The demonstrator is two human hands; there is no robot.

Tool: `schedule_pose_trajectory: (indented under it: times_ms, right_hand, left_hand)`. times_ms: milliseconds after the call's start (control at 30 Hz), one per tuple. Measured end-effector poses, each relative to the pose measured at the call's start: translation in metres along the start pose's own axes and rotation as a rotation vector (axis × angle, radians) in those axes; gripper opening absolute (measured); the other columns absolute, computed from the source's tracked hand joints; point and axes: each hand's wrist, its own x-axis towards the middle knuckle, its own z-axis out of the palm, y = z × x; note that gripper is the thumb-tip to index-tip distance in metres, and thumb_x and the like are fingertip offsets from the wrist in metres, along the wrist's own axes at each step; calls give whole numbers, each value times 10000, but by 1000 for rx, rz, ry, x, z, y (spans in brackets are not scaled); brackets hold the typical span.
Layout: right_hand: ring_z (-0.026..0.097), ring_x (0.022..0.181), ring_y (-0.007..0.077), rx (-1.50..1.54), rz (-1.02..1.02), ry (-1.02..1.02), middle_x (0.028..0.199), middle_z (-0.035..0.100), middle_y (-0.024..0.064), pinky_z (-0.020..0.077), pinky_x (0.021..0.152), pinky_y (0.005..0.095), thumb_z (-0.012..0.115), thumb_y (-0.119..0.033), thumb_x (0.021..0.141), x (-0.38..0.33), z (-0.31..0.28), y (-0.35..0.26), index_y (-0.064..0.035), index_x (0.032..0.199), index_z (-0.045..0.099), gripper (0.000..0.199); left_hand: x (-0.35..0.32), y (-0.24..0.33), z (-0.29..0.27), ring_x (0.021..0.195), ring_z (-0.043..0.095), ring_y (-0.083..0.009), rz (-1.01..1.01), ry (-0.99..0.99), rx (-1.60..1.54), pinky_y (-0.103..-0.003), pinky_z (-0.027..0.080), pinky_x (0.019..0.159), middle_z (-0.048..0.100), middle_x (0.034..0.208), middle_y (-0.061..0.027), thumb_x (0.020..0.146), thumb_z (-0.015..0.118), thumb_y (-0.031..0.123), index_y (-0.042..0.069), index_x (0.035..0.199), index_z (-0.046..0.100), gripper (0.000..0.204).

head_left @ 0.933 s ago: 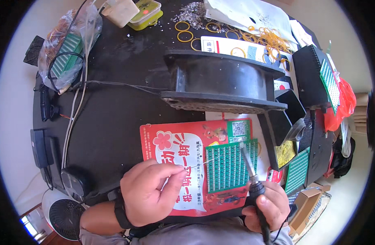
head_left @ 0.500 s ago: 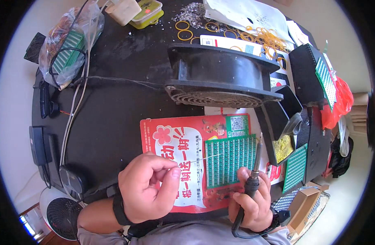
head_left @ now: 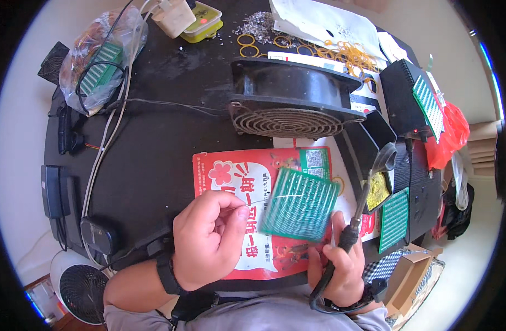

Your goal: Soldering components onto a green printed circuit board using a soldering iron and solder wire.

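Note:
Between the thumb and forefinger of my left hand [head_left: 210, 238] is a thin solder wire [head_left: 275, 197], its silvery end reaching over a green circuit board [head_left: 300, 207]. That board, blurred by motion, lies slightly askew on a red and white printed sheet [head_left: 209, 165]. My right hand [head_left: 341, 265] is closed round the handle of a soldering iron [head_left: 349, 234]. The iron points up and away, its tip close to the black iron stand [head_left: 369, 146]; whether it touches cannot be made out. My right fingers are near the board's lower right corner, contact unclear.
A black fan [head_left: 294, 99] stands beyond the sheet. Yellow material [head_left: 378, 190] sits in the stand's tray. Another green board [head_left: 394, 220] lies at the right, by a black box [head_left: 407, 105]. Rubber bands [head_left: 346, 52] are scattered at the back. Cables [head_left: 101, 154] run down the left.
The board has turned a little and shifted left on the sheet. The iron's tip has swung up and right toward the stand. My left hand still pinches the wire.

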Motion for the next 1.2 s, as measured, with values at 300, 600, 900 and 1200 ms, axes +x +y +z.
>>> schedule_pose_trajectory:
  times_ms: [300,600,900,1200]
  right_hand:
    - [585,1236,474,85,8,66,1478,449,418,444,1049,522,887,-75,765,1,9,-11,-87,1331,391,753]
    - [478,1335,545,-25,121,21,1522,389,422,340,1139,577,940,-304,722,32,16,-20,-32,1350,352,903]
    - [512,1279,528,-50,124,46,1503,402,437,364,1103,567,886,-266,751,19,10,-28,-26,1311,341,817]
    - [606,1229,457,-71,41,94,1396,568,352,385,1010,610,822,-265,834,-12,2,-19,-79,1293,423,636]
  left_hand:
    - [2,-3,0,677,640,-113,40,21,-25,-259,506,599,703,918,-123,952,670,-3,-19,980,620,59]
    - [10,6,-8,1052,633,-226,234,-190,278,-366,477,951,667,1267,-313,1009,535,26,-5,1008,551,35]
    - [7,3,-6,855,696,-234,-2,-111,-47,-339,531,772,733,1098,-197,959,638,19,-8,1007,595,70]
    - [3,28,-23,651,604,-56,-249,-144,-225,-222,470,602,691,760,-49,871,793,4,-5,1003,798,133]
